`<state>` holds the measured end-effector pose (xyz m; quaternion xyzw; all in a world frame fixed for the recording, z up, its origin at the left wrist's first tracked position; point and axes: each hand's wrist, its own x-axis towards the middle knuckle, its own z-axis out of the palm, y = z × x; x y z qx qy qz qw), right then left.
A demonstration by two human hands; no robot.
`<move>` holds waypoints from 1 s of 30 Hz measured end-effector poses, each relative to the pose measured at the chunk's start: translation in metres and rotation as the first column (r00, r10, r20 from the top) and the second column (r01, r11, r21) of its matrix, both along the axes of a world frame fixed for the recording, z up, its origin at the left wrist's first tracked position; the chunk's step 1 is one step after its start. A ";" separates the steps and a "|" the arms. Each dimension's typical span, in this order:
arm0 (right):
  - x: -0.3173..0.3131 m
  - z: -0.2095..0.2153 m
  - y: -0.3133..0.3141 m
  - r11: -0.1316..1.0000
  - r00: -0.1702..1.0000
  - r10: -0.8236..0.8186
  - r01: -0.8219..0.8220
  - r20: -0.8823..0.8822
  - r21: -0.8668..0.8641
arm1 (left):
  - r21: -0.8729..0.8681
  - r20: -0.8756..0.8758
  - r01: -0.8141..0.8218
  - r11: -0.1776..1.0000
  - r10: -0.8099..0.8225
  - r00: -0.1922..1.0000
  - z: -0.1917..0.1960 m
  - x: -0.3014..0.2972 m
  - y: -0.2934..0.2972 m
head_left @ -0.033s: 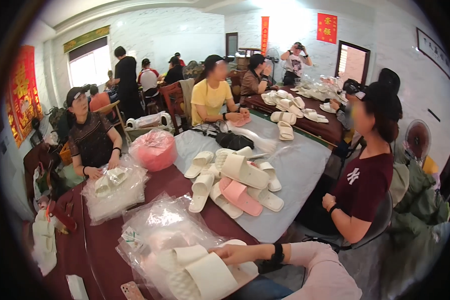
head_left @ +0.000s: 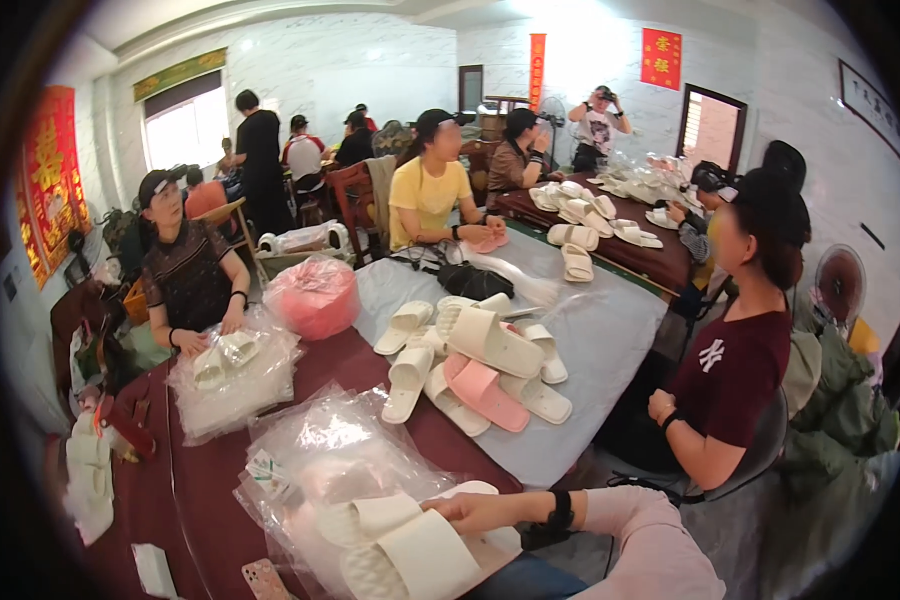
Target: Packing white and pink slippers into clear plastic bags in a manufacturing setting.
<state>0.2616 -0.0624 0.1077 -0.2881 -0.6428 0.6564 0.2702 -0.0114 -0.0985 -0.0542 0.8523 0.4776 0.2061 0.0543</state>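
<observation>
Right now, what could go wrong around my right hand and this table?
The white slippers at your right hand overlap clear plastic bags, which might snag or slide. On the heap, the top white slipper lies across others and could slip off if bumped.

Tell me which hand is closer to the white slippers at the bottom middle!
Right, it seems: the right hand touches the white slippers; the left hand isn't in view.
</observation>
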 end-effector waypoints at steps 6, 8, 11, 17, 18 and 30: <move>-0.004 0.004 -0.025 1.000 0.996 0.009 -0.008 0.088 -0.010 | -0.088 -0.002 -0.092 0.992 0.093 0.996 -0.011 -0.016 -0.028; -0.003 0.001 -0.031 0.997 0.998 0.017 -0.013 0.056 -0.073 | -0.113 -0.004 -0.107 0.988 0.107 0.994 -0.014 -0.020 -0.034; -0.001 -0.005 -0.037 0.988 0.994 0.036 -0.020 0.103 -0.155 | -0.133 -0.014 -0.108 0.985 0.107 0.994 -0.018 -0.029 -0.033; 0.002 -0.018 -0.043 0.983 0.992 0.106 -0.094 0.066 -0.160 | -0.126 -0.018 -0.054 0.991 0.052 0.998 -0.017 -0.030 -0.003; 0.003 -0.020 -0.045 0.985 0.993 0.093 -0.082 0.068 -0.151 | -0.122 -0.019 -0.043 0.992 0.041 0.999 -0.017 -0.030 0.004; 0.002 -0.030 -0.054 0.974 0.997 0.060 -0.067 -0.039 -0.218 | -0.144 -0.068 0.125 0.982 -0.136 0.988 -0.017 -0.027 0.062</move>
